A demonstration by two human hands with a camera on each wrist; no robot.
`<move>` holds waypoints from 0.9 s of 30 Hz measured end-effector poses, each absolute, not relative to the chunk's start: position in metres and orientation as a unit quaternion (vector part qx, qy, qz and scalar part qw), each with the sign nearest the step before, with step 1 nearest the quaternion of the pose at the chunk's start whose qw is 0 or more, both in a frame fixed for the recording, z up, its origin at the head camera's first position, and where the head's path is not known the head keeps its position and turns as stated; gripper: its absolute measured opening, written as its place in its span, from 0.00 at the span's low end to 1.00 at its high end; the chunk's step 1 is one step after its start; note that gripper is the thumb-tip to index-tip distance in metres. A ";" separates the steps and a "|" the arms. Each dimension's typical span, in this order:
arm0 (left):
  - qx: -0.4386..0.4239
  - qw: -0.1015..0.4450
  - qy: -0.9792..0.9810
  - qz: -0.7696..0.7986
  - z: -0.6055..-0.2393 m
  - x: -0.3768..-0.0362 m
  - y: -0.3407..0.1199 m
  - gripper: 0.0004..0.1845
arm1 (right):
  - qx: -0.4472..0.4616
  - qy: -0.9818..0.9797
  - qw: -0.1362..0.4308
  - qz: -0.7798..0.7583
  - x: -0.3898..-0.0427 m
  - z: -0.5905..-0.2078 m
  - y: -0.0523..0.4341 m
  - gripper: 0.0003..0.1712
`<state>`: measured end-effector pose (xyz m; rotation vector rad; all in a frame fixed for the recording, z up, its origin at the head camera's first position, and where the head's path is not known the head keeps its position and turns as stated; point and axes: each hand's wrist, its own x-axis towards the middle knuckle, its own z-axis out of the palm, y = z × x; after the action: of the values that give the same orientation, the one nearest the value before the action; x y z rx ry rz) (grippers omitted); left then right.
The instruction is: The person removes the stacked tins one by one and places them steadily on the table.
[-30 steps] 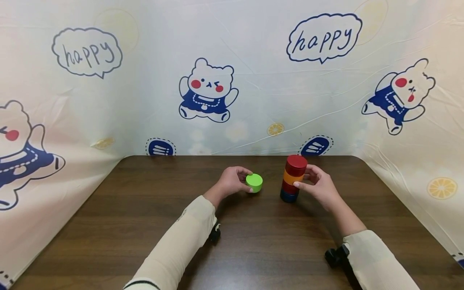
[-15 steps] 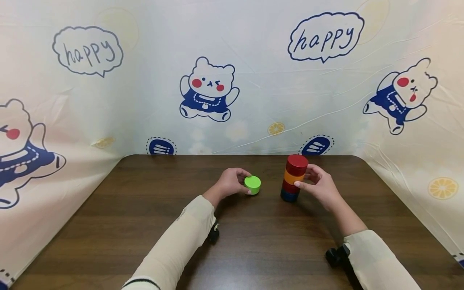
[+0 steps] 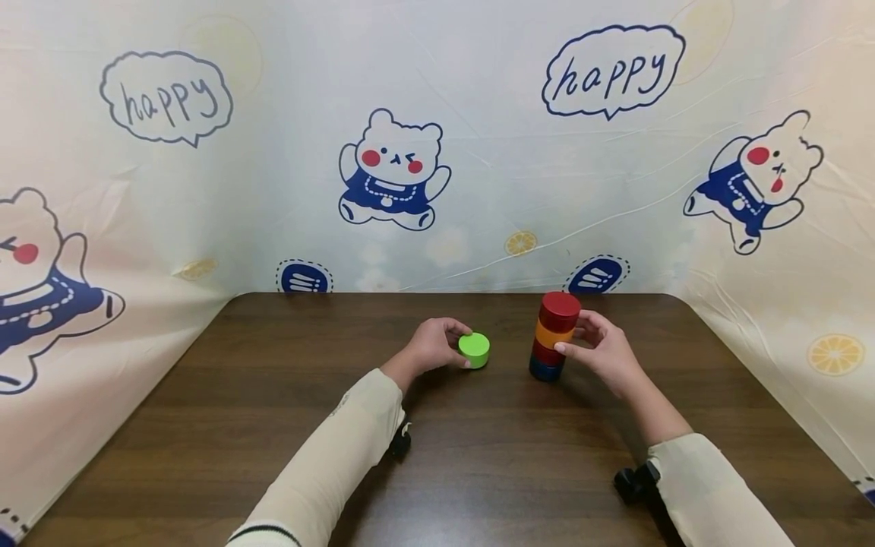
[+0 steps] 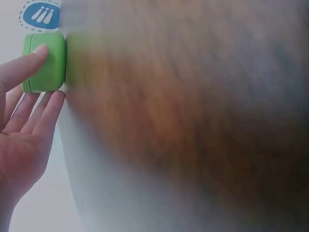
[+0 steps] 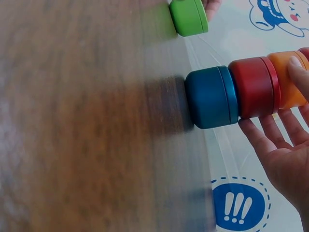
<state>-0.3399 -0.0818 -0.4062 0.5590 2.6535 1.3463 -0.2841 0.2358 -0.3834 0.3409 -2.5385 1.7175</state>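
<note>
Thumb and fingers of my left hand pinch a small round green lidded tin low over the wooden table. The left wrist view shows the thumb on one side of this green tin and the fingertips on the other. To its right, a stack of similar tins stands upright: a blue tin at the bottom, a red tin, an orange tin and another red tin on top. My right hand grips the stack from the right, its thumb at the orange tin; the far fingers are partly hidden.
The dark brown wooden table has a straight back edge with rounded corners. A pale curtain printed with bears hangs close behind and at both sides. A black wrist mount sits under the right forearm.
My left hand has drawn the green tin slightly left and toward me, widening the gap to the stack. My right hand and the stacked tins have stayed put.
</note>
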 end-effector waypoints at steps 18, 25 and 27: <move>0.199 0.049 0.860 0.468 -0.395 -0.334 -0.079 0.31 | 0.112 -0.819 0.027 0.562 -0.283 -0.384 0.235 0.38; 0.198 0.031 0.862 0.465 -0.383 -0.331 -0.074 0.29 | 0.113 -0.823 0.032 0.555 -0.285 -0.386 0.236 0.38; 0.198 0.029 0.864 0.462 -0.380 -0.330 -0.073 0.29 | 0.112 -0.823 0.034 0.555 -0.285 -0.386 0.236 0.37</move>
<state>-0.3299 -0.0727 -0.3801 0.6096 2.6662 1.4259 -0.2853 0.2365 -0.3858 0.3451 -2.5324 1.7075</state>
